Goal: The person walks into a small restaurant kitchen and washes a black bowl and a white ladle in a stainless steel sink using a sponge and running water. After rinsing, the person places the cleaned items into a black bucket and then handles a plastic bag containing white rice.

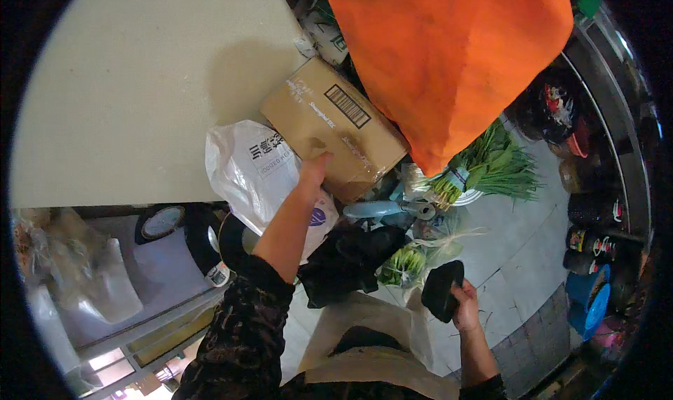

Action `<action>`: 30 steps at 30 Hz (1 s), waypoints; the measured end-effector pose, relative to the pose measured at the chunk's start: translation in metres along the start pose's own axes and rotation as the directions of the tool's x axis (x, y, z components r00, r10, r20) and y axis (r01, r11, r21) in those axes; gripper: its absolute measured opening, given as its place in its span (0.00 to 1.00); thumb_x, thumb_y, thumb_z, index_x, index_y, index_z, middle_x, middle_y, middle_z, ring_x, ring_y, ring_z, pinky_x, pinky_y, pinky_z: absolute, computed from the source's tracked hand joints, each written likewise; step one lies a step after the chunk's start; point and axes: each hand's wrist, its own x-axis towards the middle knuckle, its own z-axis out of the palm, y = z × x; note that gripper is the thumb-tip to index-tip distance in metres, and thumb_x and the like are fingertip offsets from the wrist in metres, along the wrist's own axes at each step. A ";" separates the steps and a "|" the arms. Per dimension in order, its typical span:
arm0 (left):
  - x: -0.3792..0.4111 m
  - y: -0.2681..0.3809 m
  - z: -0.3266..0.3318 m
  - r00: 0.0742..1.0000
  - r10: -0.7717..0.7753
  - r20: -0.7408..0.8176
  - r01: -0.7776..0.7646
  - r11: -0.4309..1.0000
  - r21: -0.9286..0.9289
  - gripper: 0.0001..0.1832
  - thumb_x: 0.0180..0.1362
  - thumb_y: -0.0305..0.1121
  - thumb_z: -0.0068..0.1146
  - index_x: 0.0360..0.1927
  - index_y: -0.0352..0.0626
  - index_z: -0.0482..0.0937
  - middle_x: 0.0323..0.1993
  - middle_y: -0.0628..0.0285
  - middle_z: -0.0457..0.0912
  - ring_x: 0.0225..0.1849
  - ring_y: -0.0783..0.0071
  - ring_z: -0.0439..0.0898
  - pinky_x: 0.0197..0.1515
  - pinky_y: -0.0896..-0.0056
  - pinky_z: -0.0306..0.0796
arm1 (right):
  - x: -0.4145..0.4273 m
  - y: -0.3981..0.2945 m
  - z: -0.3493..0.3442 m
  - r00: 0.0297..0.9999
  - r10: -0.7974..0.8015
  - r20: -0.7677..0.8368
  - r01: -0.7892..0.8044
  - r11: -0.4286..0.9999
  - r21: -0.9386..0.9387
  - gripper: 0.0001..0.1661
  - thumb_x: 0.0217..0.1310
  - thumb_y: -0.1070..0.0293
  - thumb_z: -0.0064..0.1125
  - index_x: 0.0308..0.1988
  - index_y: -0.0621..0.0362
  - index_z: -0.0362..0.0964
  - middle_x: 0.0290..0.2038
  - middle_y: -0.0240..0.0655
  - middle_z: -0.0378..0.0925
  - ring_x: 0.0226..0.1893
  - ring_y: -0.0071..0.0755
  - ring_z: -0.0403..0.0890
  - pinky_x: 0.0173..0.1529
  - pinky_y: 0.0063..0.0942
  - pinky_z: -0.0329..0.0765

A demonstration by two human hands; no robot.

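My left hand [315, 169] reaches to the near side of a closed cardboard box [336, 126]; its fingers are partly hidden against the box, so whether it grips is unclear. Beside that wrist lies a white plastic bag with printing [252, 163]. My right hand [465, 305] holds a flat black object [443, 290], whose kind I cannot tell, low on the right. A black plastic bag [349, 260] sits between my forearms.
A pale tabletop [131, 100] fills the upper left. An orange cloth [452, 58] hangs at the top. Bundled green vegetables [489, 163], bagged greens [402, 266] and a blue-grey handle [373, 209] lie beyond the black bag. Blue tubs [589, 300] stand at the far right.
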 end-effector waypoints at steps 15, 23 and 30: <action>-0.029 -0.018 0.009 0.962 -0.260 -0.086 0.185 0.849 -0.494 0.25 0.45 0.36 0.52 0.49 0.43 0.62 0.42 0.59 0.70 0.43 0.64 0.69 0.44 0.60 0.64 | 0.171 -0.148 0.166 0.870 0.024 0.493 0.161 0.931 -0.329 0.17 0.57 0.66 0.42 0.46 0.61 0.62 0.39 0.31 0.71 0.38 0.23 0.72 0.45 0.25 0.70; -0.023 -0.038 0.042 0.888 -0.050 -0.458 -0.042 0.981 -0.189 0.40 0.39 0.33 0.58 0.56 0.34 0.52 0.52 0.47 0.59 0.53 0.53 0.59 0.56 0.64 0.54 | 0.261 -0.126 0.228 0.922 0.069 0.381 0.270 0.588 -0.762 0.22 0.54 0.60 0.50 0.46 0.63 0.64 0.40 0.34 0.72 0.42 0.27 0.70 0.50 0.25 0.62; -0.041 -0.018 0.030 0.881 0.022 -0.472 -0.145 0.964 -0.225 0.32 0.41 0.29 0.52 0.54 0.36 0.59 0.48 0.53 0.64 0.49 0.61 0.63 0.53 0.67 0.56 | 0.342 -0.099 0.174 0.912 0.137 0.387 0.115 0.820 -0.561 0.26 0.49 0.60 0.54 0.48 0.59 0.62 0.41 0.32 0.70 0.39 0.30 0.72 0.44 0.26 0.70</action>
